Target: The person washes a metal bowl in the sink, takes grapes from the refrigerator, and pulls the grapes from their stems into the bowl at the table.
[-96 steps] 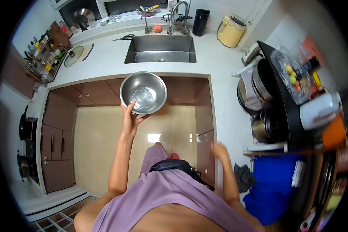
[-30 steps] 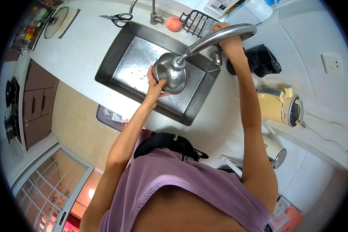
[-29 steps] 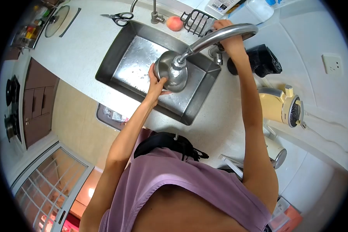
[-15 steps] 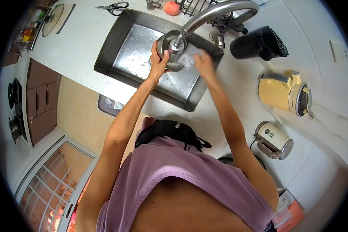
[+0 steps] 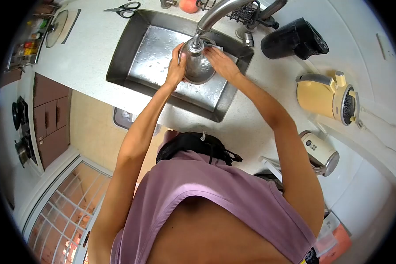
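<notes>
A shiny metal bowl (image 5: 198, 72) is held over the sink (image 5: 138, 72), directly below the faucet (image 5: 197, 42). My left hand (image 5: 176, 69) grips its left side, thumb at the rim and fingers behind the wall. My right hand (image 5: 223, 64) lies against the right rim, fingers stretched out and pointing toward the inside. The faucet head covers the far part of the bowl. Water drops cover the sink floor.
Black-handled scissors (image 5: 124, 9) and a peach-coloured round fruit (image 5: 189, 5) lie behind the sink. To the right stand a black pitcher (image 5: 290, 40), a yellow kettle (image 5: 319, 97) and a cream-coloured kettle (image 5: 321, 152). A glass lid (image 5: 57, 28) rests at the left.
My right hand has moved left from the splashing water to the bowl's right rim. The bowl has turned, its inside now facing up toward me more.
</notes>
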`<state>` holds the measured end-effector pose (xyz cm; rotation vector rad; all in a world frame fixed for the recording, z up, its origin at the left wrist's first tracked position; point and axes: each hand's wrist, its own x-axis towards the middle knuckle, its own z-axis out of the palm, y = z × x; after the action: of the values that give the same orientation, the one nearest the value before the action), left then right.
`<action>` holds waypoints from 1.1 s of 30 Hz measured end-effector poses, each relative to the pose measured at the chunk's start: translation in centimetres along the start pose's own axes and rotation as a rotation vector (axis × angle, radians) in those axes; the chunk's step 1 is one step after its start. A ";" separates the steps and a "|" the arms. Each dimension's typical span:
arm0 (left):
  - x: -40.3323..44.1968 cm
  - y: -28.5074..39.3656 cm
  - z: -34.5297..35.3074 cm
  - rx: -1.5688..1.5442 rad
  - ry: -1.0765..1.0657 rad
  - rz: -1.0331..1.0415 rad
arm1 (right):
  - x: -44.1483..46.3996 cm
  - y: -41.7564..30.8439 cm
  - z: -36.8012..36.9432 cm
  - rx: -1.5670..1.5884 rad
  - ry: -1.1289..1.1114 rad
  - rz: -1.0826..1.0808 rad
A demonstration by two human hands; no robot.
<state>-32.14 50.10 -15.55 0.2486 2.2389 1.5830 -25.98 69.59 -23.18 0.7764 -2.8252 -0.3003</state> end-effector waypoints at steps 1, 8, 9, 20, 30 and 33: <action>0.6 0.2 0.2 0.033 -0.011 -0.004 | 0.4 0.5 -0.9 -0.083 -0.002 0.059; -0.4 -4.3 3.3 0.368 0.107 -0.071 | 3.7 -9.3 -1.8 1.748 -0.446 0.860; -0.2 -4.4 3.0 0.318 0.134 0.021 | 4.0 -8.9 -4.9 2.071 -0.169 0.883; 3.5 1.8 -4.1 0.056 -0.422 -0.546 | -0.6 -3.1 -1.1 0.173 0.114 0.030; 2.0 -4.7 -0.2 -0.134 0.054 -0.134 | 4.2 -9.6 -4.6 1.579 0.289 0.886; 2.6 1.5 -5.2 0.015 -0.329 -0.546 | -0.2 -5.6 -2.2 0.515 0.226 0.092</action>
<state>-36.75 47.07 -13.15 -0.0913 1.8545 1.1402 -22.60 64.65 -22.42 0.7070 -2.7264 0.5169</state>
